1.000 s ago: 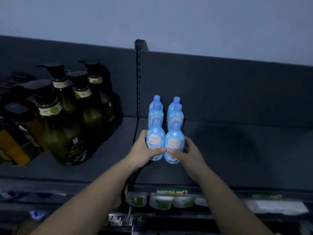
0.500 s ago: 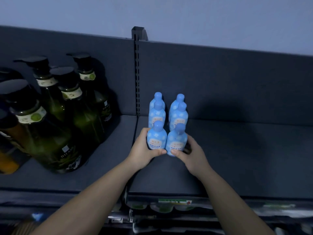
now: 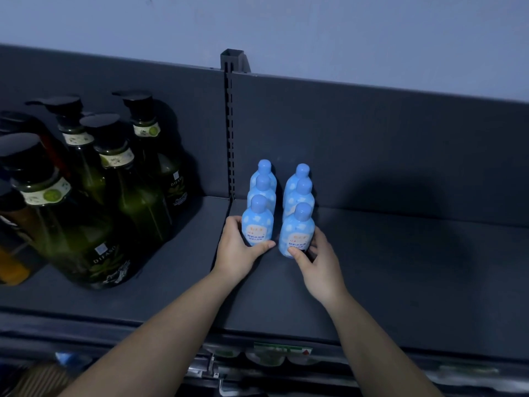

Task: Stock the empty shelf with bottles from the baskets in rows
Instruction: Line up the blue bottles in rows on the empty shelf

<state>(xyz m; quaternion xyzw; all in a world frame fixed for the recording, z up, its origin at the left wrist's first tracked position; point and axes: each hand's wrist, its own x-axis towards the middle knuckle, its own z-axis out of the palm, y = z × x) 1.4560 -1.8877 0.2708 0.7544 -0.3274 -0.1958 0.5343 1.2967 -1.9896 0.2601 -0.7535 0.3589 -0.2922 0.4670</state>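
Blue bottles (image 3: pixel 297 196) stand upright in two rows of three near the centre of the frame, on the dark shelf (image 3: pixel 400 267), just right of the slotted upright post (image 3: pixel 230 124) that divides the back panel (image 3: pixel 372 138). The rows run from front to back with a narrow gap between them, and each bottle sits close behind the one ahead of it. Our left hand (image 3: pixel 239 247) grips the front left bottle (image 3: pixel 257 224), thumb across the lower part of its label and fingers curled round its left side. Our right hand (image 3: pixel 320 262) grips the front right bottle (image 3: pixel 296 233), thumb pressed against its base at the front and fingers wrapped round its right side. Both bottles rest on the shelf surface, and both forearms reach up from the bottom edge of the frame. To the left of the post, a cluster of tall green pump bottles (image 3: pixel 137 181) with black heads fills the neighbouring bay, and an amber bottle (image 3: pixel 11 267) shows at the far left edge. Above the back panel runs a pale wall (image 3: pixel 343 30). Below the shelf's front edge, at the bottom of the frame, we see packaged goods (image 3: pixel 266 356), too dim to identify.
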